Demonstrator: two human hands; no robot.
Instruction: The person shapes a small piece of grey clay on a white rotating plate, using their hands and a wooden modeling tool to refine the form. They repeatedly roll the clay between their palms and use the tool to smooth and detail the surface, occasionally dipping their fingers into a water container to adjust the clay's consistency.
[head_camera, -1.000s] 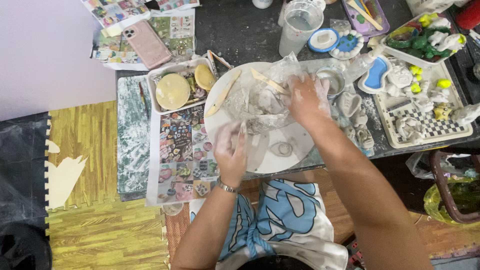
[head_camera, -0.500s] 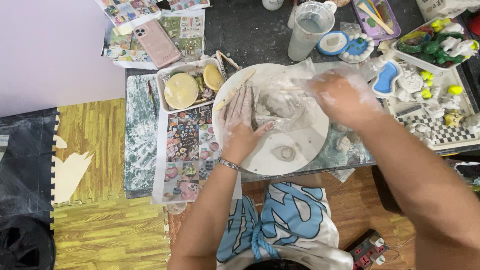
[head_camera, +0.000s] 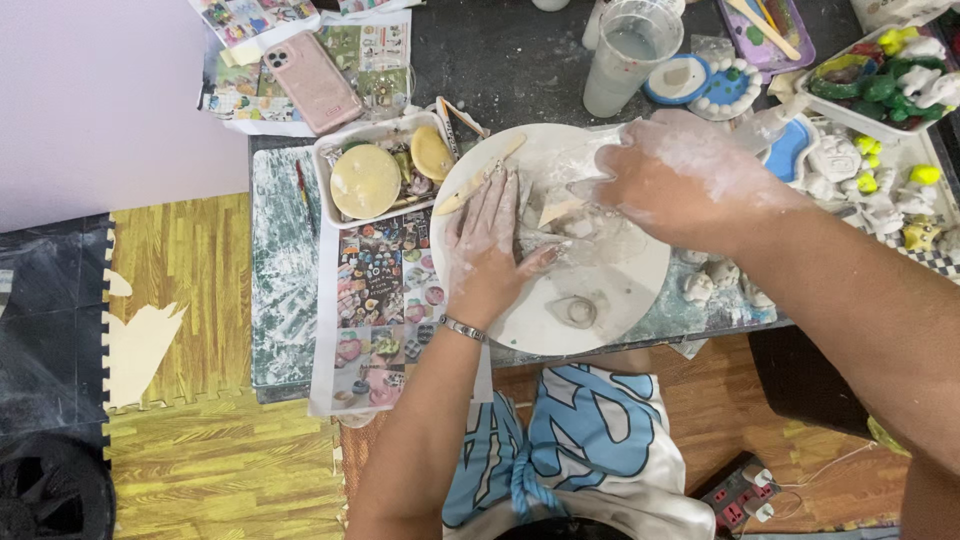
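Left hand, right hand pressing plastic wrap, round white board.

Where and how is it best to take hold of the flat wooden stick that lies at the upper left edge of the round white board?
Probably pinch the flat wooden stick at its lower-left end, coming from the left: that end overhangs the rim of the round white board, while the left hand lies just below the stick's middle.
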